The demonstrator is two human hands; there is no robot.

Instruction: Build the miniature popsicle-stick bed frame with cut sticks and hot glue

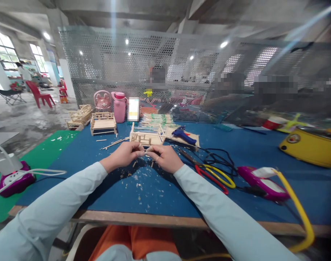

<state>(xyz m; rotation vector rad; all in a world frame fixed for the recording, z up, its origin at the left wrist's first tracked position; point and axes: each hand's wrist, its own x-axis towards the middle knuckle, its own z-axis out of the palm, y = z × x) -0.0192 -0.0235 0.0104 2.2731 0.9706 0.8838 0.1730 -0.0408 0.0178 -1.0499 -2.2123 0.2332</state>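
Observation:
My left hand [127, 155] and my right hand [165, 156] meet over the middle of the blue table, fingertips pinched close together. Whatever lies between the fingertips is too small to make out. Just beyond them stands a small wooden frame model [147, 138] with upright posts and a low railing. Two short stick pieces lie under the hands. Farther left is a finished-looking miniature wooden bench [103, 124], with loose thin sticks [115, 143] near it. A blue glue gun [183, 135] rests on a thin wooden board right of the frame model.
Red- and yellow-handled pliers [219, 175], black cable and a purple power strip [263, 184] lie to the right. A yellow container [312, 146] stands far right. Behind are a pink bottle [119, 108], a lit phone [133, 109], bundled sticks [157, 120] and a perforated screen [105, 61].

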